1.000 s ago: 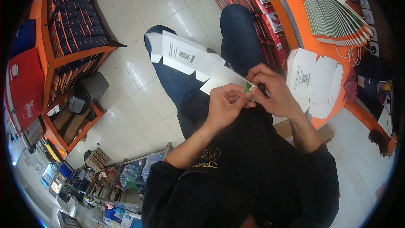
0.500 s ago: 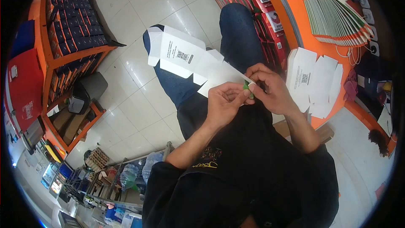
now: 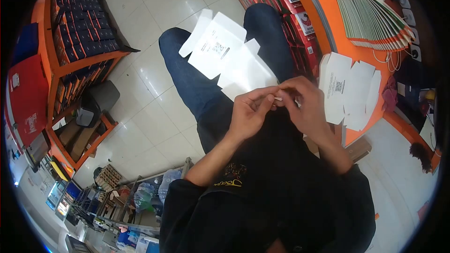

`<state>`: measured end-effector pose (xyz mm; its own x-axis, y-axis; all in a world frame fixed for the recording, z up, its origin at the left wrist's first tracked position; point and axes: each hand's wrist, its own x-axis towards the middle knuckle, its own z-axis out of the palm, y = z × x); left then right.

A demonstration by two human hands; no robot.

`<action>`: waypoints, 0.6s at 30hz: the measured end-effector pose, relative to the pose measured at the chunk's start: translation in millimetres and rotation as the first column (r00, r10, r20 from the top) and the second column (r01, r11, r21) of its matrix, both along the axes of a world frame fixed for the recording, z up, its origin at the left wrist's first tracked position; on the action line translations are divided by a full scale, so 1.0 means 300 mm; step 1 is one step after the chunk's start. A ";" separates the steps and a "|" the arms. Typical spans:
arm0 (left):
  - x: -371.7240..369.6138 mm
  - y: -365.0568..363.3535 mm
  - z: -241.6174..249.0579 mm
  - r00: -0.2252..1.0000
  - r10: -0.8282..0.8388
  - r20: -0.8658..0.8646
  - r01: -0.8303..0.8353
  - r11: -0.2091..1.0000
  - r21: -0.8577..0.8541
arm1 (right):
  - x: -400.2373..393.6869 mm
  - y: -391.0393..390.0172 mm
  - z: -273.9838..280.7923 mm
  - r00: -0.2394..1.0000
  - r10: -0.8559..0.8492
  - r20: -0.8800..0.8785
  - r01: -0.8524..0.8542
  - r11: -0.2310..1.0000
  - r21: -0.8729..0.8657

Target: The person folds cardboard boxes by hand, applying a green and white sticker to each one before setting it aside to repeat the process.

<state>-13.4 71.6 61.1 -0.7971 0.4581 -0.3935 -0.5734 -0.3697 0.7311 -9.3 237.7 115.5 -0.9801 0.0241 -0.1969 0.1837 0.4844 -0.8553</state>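
Observation:
An unfolded white carton [image 3: 243, 72] with a printed QR code lies tilted over my jeans, its flaps spread. Its near end runs up to my fingers. My left hand [image 3: 251, 112] is closed in a pinch at that near end, thumb against forefinger. From the other side, my right hand [image 3: 303, 105] bends its fingers over the same end and meets the left fingertips. A small pale folded edge shows between the two hands; the rest of that end is hidden by the fingers.
On the orange counter [image 3: 311, 11] to my right lies a stack of similar white cartons [image 3: 333, 84], with fanned paper bags [image 3: 375, 21] beyond. Red boxes [image 3: 300, 28] stand beneath it. At left are orange shelves [image 3: 58, 68] of dark boxes and a dark stool [image 3: 101, 100].
The carton has swung to the right and its far end now points more away from me. The green part between my fingertips is now out of sight. My right hand has closed in.

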 end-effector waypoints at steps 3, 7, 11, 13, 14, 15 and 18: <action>0.002 0.008 -0.002 0.996 -0.079 -0.030 0.079 0.997 -0.015 | 0.003 0.017 -0.020 0.994 -0.061 0.089 0.064 0.998 -0.027; 0.010 0.007 -0.041 0.990 -0.140 -0.022 0.140 0.990 0.001 | 0.021 0.039 -0.090 0.956 -0.133 0.263 0.182 0.968 -0.173; 0.023 0.033 -0.043 0.999 0.012 0.035 -0.009 0.995 -0.098 | 0.035 0.041 -0.144 0.943 -0.203 0.266 0.286 0.901 -0.327; -0.003 0.039 -0.008 1.000 -0.001 -0.021 -0.004 0.978 -0.209 | 0.035 0.042 -0.153 0.945 -0.205 0.253 0.302 0.843 -0.445; -0.018 0.035 0.007 1.000 -0.001 -0.019 -0.003 0.977 -0.212 | 0.030 0.042 -0.149 0.945 -0.204 0.256 0.303 0.842 -0.446; -0.035 0.027 0.019 0.999 -0.031 -0.021 0.025 0.970 -0.243 | 0.022 0.044 -0.137 0.942 -0.173 0.289 0.300 0.819 -0.489; -0.073 -0.003 0.042 0.993 -0.118 -0.025 0.108 0.962 -0.251 | 0.009 0.058 -0.111 0.925 -0.118 0.361 0.323 0.742 -0.588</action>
<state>-35.2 70.6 73.8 -0.7629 0.4376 -0.4758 -0.5699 -0.1078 0.8146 -6.7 255.2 82.0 -0.8599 0.0030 -0.5104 0.4965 -0.2272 -0.8378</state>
